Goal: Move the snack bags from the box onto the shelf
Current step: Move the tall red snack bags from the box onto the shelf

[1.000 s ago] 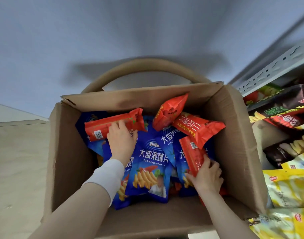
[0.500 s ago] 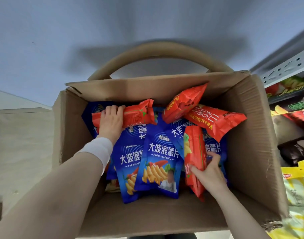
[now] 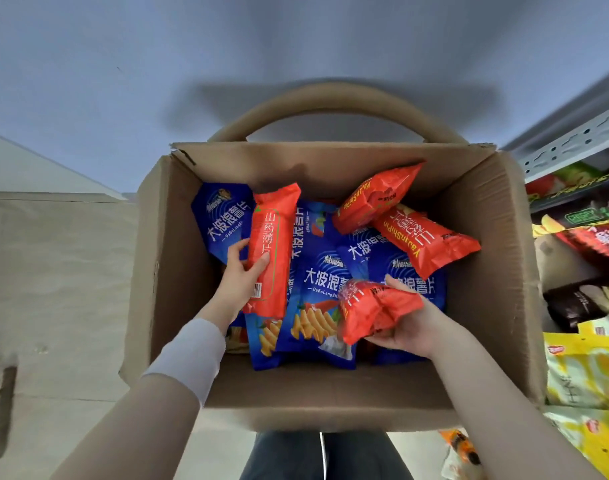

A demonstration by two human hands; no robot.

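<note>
I count one cardboard box [image 3: 330, 393] in the middle of the frame. In it are four red snack bags [image 3: 273, 237]: one centre left, one lower centre, two upper right. The blue snack bags [image 3: 325, 282] overlap; I can separate at least five. Two hands: left hand [image 3: 237, 282], right hand [image 3: 414, 327].
</note>
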